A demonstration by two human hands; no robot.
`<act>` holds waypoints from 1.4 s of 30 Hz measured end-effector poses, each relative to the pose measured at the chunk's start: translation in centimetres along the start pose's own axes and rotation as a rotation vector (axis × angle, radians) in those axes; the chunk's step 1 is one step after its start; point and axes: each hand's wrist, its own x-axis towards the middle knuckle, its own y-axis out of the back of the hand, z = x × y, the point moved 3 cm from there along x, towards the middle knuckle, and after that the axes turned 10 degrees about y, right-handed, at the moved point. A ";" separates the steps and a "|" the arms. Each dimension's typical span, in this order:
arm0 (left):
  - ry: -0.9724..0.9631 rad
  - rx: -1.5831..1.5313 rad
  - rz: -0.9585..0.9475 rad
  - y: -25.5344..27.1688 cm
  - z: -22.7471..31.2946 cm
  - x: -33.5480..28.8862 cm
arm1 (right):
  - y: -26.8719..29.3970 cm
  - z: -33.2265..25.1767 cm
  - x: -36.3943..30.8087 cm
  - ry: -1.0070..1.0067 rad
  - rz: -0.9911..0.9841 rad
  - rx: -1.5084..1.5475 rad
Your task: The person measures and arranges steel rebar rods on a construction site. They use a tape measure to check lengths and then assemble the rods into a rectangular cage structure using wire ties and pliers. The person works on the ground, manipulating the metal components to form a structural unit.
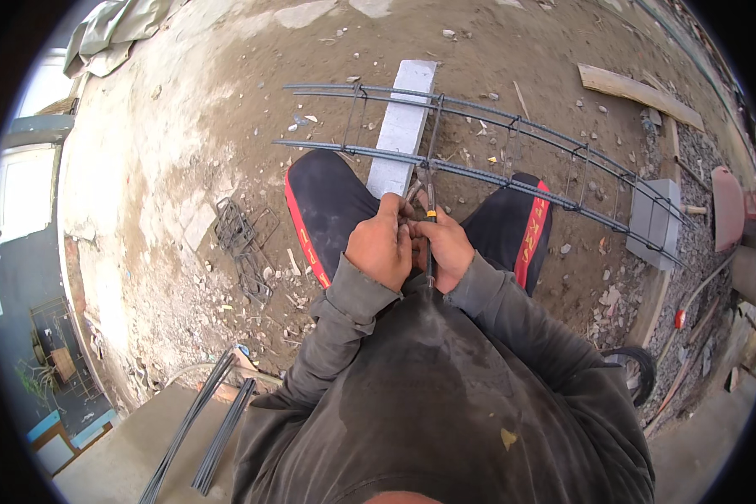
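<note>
A rebar cage (378, 152) of long ribbed bars and thin square stirrups lies across in front of my knees. Under its left part is a pale block (395, 139), and a second grey block (655, 220) props its right end. My right hand (450, 252) is closed around a slim dark tool (431, 216) with a yellow band, its far end reaching the near bar by a stirrup. Close beside it, my left hand (380, 250) has its fingers curled together against the tool; whatever they pinch is hidden.
Loose wire stirrups (242, 244) lie on the dirt to the left. Bundles of thin rods (224, 437) rest at the lower left. A wooden plank (641, 95) lies at the far right, a black coil (641, 374) at the lower right. Rubble and stones are scattered about.
</note>
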 end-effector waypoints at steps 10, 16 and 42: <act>0.132 -0.139 -0.108 0.5 -0.7 -0.2 | -0.2 0.1 0.8 0.164 0.131 -0.290; 0.401 -0.759 -0.213 -0.7 -7.0 3.9 | 2.1 2.1 2.1 0.115 0.268 -0.731; 0.552 -1.457 -0.776 -12.3 -7.9 9.8 | 4.3 -2.3 -1.3 -0.190 -0.056 0.066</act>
